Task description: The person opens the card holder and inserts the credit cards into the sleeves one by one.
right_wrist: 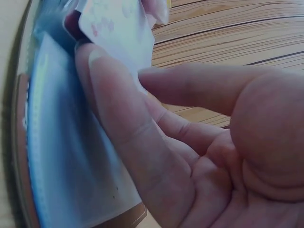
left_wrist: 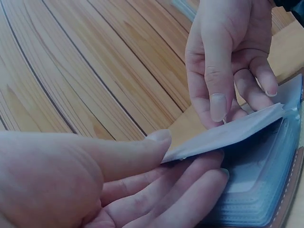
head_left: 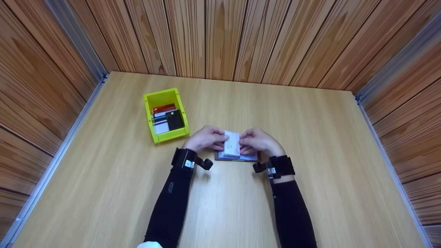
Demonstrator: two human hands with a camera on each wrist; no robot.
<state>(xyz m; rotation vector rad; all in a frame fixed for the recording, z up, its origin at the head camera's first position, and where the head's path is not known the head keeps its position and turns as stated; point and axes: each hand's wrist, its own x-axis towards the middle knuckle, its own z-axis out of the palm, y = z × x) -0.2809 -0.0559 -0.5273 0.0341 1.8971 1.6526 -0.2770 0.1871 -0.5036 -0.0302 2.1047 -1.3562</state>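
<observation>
A small white card [head_left: 232, 144] with faint pinkish print stands raised over an open card holder [head_left: 248, 158]. The holder has a brown stitched cover and several clear plastic sleeves [left_wrist: 251, 204]. My left hand [head_left: 206, 138] pinches the card's left edge, thumb on top and fingers beneath. From the other side my right hand [head_left: 260, 141] grips the right edge between thumb and fingers. Up close in the right wrist view, a dark red edge [right_wrist: 72, 26] shows behind the white card [right_wrist: 116, 35]. Whether the card sits inside a sleeve, I cannot tell.
To the left and farther back stands a yellow-green bin [head_left: 172, 137] with several cards [head_left: 175, 119] in it, including black, red and white ones. The wooden table [head_left: 327, 172] is bounded by plank walls [head_left: 224, 38] behind and at both sides.
</observation>
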